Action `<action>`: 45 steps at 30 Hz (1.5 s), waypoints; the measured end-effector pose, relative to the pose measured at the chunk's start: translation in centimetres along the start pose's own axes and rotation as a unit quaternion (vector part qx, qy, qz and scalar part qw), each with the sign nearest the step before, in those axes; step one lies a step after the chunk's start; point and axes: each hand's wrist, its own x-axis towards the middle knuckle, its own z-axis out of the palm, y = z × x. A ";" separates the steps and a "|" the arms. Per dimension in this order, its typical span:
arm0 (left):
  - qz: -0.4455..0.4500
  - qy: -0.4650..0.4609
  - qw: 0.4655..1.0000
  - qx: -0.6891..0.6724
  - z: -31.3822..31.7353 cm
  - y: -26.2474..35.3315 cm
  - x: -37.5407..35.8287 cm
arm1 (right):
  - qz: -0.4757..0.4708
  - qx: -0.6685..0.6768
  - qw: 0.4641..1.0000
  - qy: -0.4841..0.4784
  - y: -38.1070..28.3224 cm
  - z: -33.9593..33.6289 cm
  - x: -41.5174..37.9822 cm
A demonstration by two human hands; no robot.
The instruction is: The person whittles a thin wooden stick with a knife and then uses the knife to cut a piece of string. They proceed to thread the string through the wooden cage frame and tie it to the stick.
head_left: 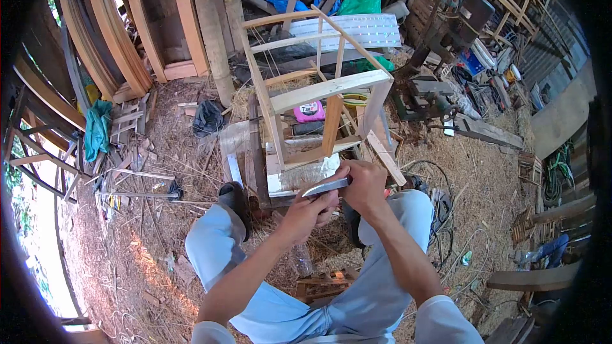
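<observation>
My right hand [366, 186] is closed around the dark handle end of a knife [326, 186], whose grey metal blade points left. Under the blade, my left hand [307, 215] has its fingers curled near the metal; whatever they may hold is too small to make out. Just beyond both hands, a wooden chair frame [331, 91] rests on a low wooden bench with a whitish block [299, 178]. Inside the frame lie a pink tape measure [309, 111] and a dark cylindrical object [308, 129].
Curved wooden pieces [115, 32] lean at the upper left. A black bag [208, 118] lies on the shaving-covered floor. A machine [424, 99] stands to the right, with cables [446, 185] below it. A loose wood strip [386, 158] is beside the bench.
</observation>
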 end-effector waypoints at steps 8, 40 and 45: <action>-0.041 -0.039 0.993 -0.102 -0.3 -0.8 0.1 | 0.044 -0.082 0.995 0.038 -0.4 -0.3 0.1; -0.033 -0.126 0.989 0.067 1.9 -0.3 -1.7 | 0.163 -0.132 0.976 0.061 3.3 -1.1 2.3; 0.011 -0.055 0.998 0.013 1.0 0.3 -0.8 | 0.080 0.064 0.993 0.050 2.4 -1.3 0.4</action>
